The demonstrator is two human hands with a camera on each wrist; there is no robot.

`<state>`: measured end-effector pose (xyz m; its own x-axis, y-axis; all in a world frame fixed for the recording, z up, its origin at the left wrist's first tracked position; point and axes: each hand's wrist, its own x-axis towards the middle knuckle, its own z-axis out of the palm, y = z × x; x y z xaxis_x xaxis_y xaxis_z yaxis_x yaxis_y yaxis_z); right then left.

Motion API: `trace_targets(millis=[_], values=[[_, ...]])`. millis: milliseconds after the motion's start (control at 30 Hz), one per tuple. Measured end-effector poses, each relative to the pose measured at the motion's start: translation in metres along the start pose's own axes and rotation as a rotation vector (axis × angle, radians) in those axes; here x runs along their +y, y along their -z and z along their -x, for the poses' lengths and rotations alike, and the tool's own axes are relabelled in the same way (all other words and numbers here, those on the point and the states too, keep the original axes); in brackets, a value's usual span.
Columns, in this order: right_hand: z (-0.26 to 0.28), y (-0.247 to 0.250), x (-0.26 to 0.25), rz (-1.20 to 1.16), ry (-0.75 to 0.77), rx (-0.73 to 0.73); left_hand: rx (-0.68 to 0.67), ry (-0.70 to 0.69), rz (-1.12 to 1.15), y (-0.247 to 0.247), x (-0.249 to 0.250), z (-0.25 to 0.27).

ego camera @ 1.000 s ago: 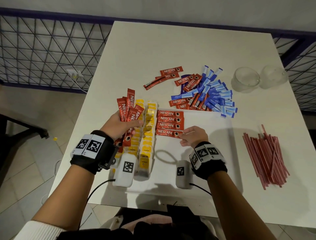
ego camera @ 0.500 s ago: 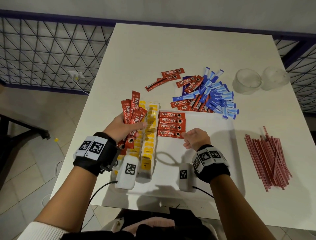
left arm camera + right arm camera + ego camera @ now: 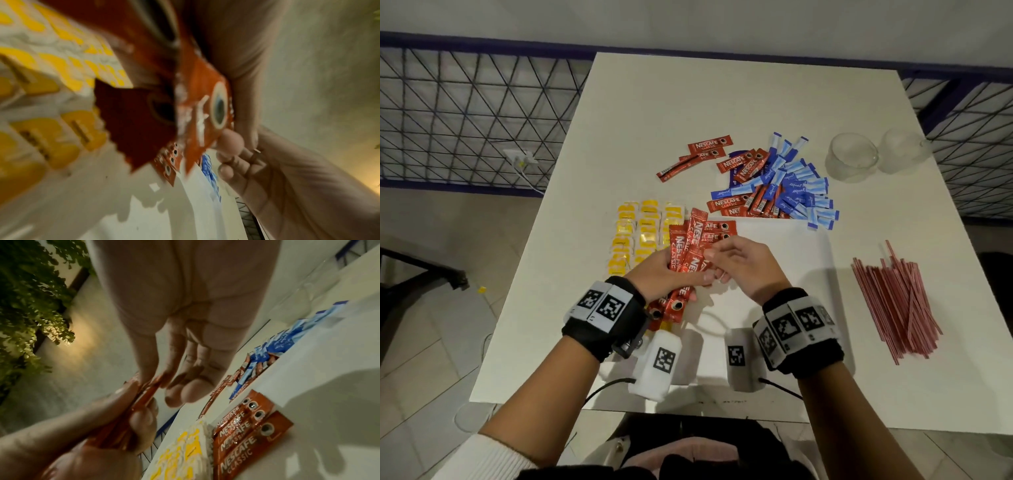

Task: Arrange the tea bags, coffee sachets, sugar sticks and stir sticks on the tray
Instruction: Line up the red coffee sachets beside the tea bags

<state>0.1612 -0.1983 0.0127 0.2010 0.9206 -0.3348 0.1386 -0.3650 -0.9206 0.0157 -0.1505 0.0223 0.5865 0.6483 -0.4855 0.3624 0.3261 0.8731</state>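
Note:
My left hand (image 3: 678,277) grips a fanned bunch of red coffee sachets (image 3: 688,246) just above the white tray (image 3: 784,274). My right hand (image 3: 714,263) meets it from the right and pinches one sachet of the bunch (image 3: 148,389) between thumb and forefinger. A few sachets (image 3: 246,426) lie in a neat row on the tray, partly hidden under the hands. Yellow tea bags (image 3: 643,233) lie in rows at the tray's left. Blue sugar sticks (image 3: 794,185), mixed with more sachets, are piled beyond the tray. Red stir sticks (image 3: 893,298) lie on the table at the right.
Two clear glass cups (image 3: 854,157) (image 3: 904,150) stand at the table's far right. Three loose sachets (image 3: 702,152) lie beyond the tray. Two white marker blocks (image 3: 661,363) sit at the near edge. A wire fence (image 3: 465,113) runs on the left.
My left hand has carried the bunch right, from over the tea bags to over the sachet row. My right hand has risen from the row and taken hold of one sachet.

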Motion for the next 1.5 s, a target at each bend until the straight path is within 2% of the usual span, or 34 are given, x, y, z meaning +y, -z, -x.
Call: trace_targets(millis=[200, 333, 467, 600, 700, 900, 1000, 1167, 1233, 1333, 1500], values=[[0.013, 0.025, 0.011, -0.233, -0.049, 0.117, 0.017, 0.046, 0.068, -0.005, -0.006, -0.001], [0.02, 0.034, 0.013, -0.402, -0.011, 0.224, -0.027, 0.083, -0.015, 0.0, -0.004, 0.001], [0.023, 0.035, 0.011, -0.434, 0.008, 0.298, 0.038, 0.08, -0.078, 0.003, -0.002, 0.0], [0.024, 0.032, 0.009, -0.322, 0.07, 0.36, 0.156, 0.059, -0.022, 0.005, 0.002, 0.0], [0.023, 0.027, 0.007, -0.217, 0.102, 0.292, 0.186, 0.029, 0.04, 0.003, 0.009, 0.002], [0.021, 0.008, -0.001, -0.188, 0.148, 0.155, 0.12, -0.006, 0.0, -0.009, 0.021, 0.005], [0.019, 0.003, -0.002, -0.196, 0.11, 0.105, 0.191, -0.02, 0.049, -0.007, 0.018, 0.007], [0.019, -0.003, 0.004, -0.057, -0.088, -0.083, 0.395, -0.002, 0.319, 0.003, 0.013, 0.008], [0.02, -0.002, 0.005, -0.113, -0.102, -0.076, 0.448, 0.008, 0.373, 0.007, 0.011, 0.007], [0.016, 0.009, 0.003, -0.222, -0.099, -0.014, 0.458, 0.043, 0.395, 0.01, 0.007, 0.007], [0.009, 0.034, 0.013, -0.172, -0.115, 0.101, 0.437, 0.092, 0.323, 0.017, 0.001, 0.009]])
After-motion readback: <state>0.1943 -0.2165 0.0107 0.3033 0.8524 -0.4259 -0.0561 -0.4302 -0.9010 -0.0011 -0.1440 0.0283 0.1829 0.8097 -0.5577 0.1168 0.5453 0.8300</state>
